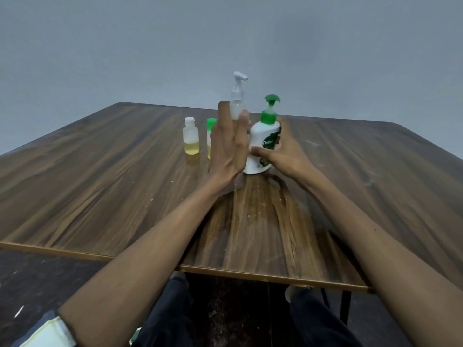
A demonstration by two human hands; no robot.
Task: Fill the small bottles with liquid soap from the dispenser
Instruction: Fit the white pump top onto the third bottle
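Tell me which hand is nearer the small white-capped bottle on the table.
Left. The left hand, fingers straight, is raised just right of the white-capped bottle, not touching it. The right hand is farther right, gripping the soap dispenser.

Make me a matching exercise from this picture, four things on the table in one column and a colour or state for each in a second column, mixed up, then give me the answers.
Things:
1. white soap dispenser with green pump
2. tall clear pump bottle with white pump
3. small clear bottle with white cap
4. small bottle with green cap

States:
A. partly hidden behind the left hand
B. gripped by the right hand
C. stands farthest back
D. in full view, yellow liquid in its lower part

Pairs: 1-B, 2-C, 3-D, 4-A
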